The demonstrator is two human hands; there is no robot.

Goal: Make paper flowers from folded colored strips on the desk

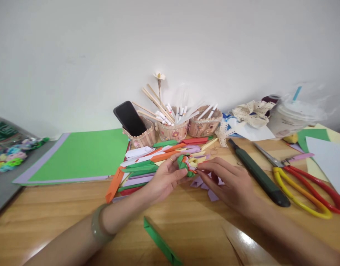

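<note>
Between my hands is a small folded-paper piece [189, 164] in green, orange, white and yellow, held above the table. My left hand [170, 175] grips its left side, thumb in front and fingers behind. At its right edge, my right hand [225, 181] has thumb and fingertips pinched together on the piece; the exact contact is partly hidden. Just behind and to the left lies a pile of folded paper strips [142, 166] in several colours. One green folded strip [161, 242] lies apart, nearer to me. Some purple paper pieces [211, 190] lie under my right hand.
Green sheets [83, 155] lie at left. Decorated baskets [172, 131] with sticks and pens stand at the wall, and a phone [130, 118] leans in one. A dark green cutter-like tool [258, 173], scissors [305, 188] and a lidded cup [290, 114] are at right.
</note>
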